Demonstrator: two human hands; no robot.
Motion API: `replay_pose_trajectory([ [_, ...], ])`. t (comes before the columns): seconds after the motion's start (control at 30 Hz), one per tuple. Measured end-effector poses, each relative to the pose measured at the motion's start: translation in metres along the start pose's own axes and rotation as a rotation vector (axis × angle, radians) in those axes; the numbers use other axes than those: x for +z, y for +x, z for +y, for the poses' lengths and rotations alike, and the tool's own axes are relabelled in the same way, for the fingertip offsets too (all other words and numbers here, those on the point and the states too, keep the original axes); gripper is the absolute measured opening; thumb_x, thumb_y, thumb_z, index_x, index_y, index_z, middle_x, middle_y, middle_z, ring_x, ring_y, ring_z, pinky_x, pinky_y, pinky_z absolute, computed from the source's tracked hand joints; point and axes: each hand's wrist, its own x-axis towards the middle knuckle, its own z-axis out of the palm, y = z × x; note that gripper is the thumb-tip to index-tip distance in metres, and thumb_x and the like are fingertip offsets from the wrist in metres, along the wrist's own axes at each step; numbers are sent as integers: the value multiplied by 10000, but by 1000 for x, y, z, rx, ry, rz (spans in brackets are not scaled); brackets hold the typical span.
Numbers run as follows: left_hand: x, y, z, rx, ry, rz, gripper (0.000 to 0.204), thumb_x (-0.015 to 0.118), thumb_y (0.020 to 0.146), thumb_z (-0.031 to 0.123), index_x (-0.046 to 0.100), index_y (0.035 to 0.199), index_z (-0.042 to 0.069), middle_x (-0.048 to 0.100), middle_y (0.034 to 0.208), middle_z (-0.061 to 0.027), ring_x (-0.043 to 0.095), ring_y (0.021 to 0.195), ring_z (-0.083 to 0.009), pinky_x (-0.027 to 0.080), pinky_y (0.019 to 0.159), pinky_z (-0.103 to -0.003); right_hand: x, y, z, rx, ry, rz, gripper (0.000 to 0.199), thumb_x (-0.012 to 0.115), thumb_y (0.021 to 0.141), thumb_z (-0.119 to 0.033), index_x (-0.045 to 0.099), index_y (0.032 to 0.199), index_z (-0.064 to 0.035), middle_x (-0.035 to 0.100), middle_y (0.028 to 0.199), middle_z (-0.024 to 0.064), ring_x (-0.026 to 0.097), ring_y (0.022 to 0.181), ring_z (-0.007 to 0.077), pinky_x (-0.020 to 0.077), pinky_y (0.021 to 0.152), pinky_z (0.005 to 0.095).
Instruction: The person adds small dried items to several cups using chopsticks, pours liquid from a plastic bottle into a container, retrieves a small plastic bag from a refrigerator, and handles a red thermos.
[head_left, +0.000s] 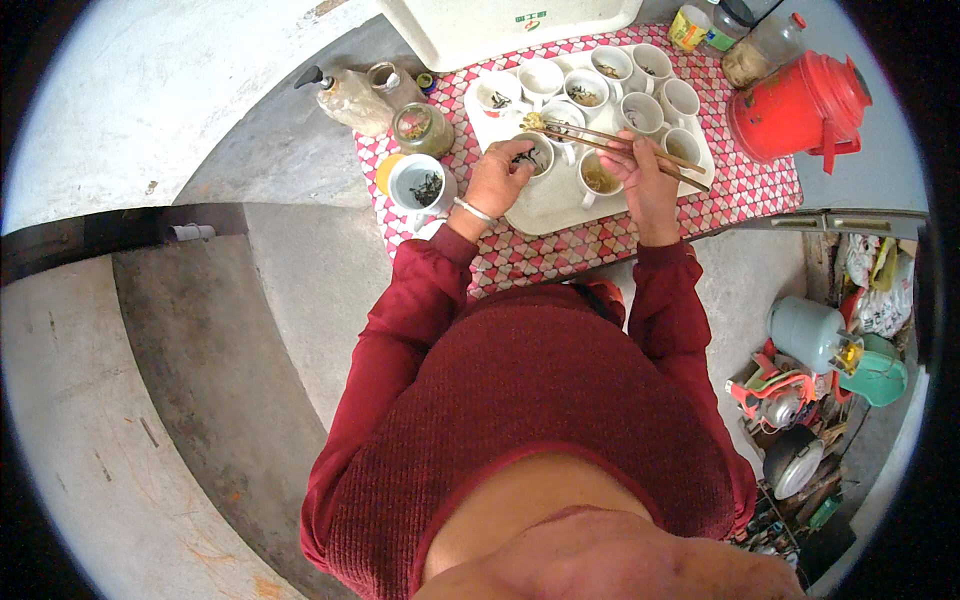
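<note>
The person, in dark red sleeves, works with both hands over a white tray (522,217) that lies on a table (570,252) covered in a red, pink and white patterned cloth. The right hand (645,172) is at the near right part of the tray, its grip closed around a pair of wooden chopsticks (693,182) that slant toward the far left. At their tips is a small yellowish clump (531,121), above the left half of the tray. The left hand (502,178) is at the near left, its fingers bent beside the rim of a white cup (540,160) with dark leaves in it; its grip is partly curled, and one cannot tell whether it pinches the cup. Several more white cups crowd the tray, some with dark leaves inside, and a near one (598,180), below the chopsticks, holds something yellowish brown. Left of the tray stand a larger white mug (410,178) with dark leaves at its bottom and, farther back, a glass jar (424,130). A red jug (795,108) is at the right end of the table, with other jars beyond it. A second pale tray (510,25) stands upright along the far edge. On the floor at the right lies a gas cylinder (803,332) beside a green basin (880,375).
</note>
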Motion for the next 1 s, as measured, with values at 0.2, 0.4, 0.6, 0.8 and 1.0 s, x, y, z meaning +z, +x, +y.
replay_pose_trajectory([
  [0.2,-10,18,9,-132,-399,160,289,648,804,105,557,1056,-4,605,854,-62,610,701,-131,499,607,-259,25,-8,-13,-190,-326,-46,227,453,937,-107,578,1008,68,622,934,153,638,858,227,558,753,316],
  [0.4,-12,47,5,-36,-326,225,303,716,771,192,537,917,-3,591,790,-38,566,695,-107,488,602,-252,48,0,-3,-339,-452,-126,194,477,918,-72,591,994,66,639,927,137,639,868,191,540,763,277],
  [0.6,-16,73,7,-132,-410,242,168,637,830,109,519,858,-7,587,723,-52,567,524,-105,472,455,-226,60,17,-2,-682,-850,-220,141,543,874,-52,621,989,-29,653,922,96,640,801,162,503,678,252],
  [0.8,-19,93,-5,-285,-594,235,127,589,849,98,547,883,-17,598,716,-60,589,539,-120,486,462,-232,69,25,-5,-654,-842,-227,150,536,876,-53,613,1002,-26,651,917,92,636,809,156,497,688,248],
  [1.0,-14,98,-10,-365,-799,267,102,540,859,55,506,907,-28,584,721,-76,574,518,-128,480,444,-228,62,38,7,-554,-792,-196,150,537,884,-76,620,998,-26,652,911,89,629,808,153,492,693,258],
])
